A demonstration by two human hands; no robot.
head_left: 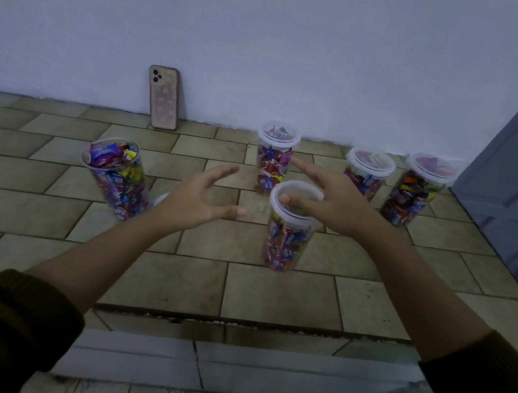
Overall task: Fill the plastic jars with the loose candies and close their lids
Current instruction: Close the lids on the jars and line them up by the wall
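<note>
L hand [200,199] grip wide, holding nothing; R hand [332,202] grip wide over near jar's lid [287,218]; wrapper print [284,245] too blurred.

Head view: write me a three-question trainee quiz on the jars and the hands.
1. True or false: the left jar has a lid on it.
2. What leans against the wall? A) a phone B) a book C) a bottle
3. Which hand touches the lid of the near jar?

Key:
1. False: its top is open and the candies show.
2. A.
3. The right hand. The left hand hovers beside the jar with its fingers spread, holding nothing.
</note>
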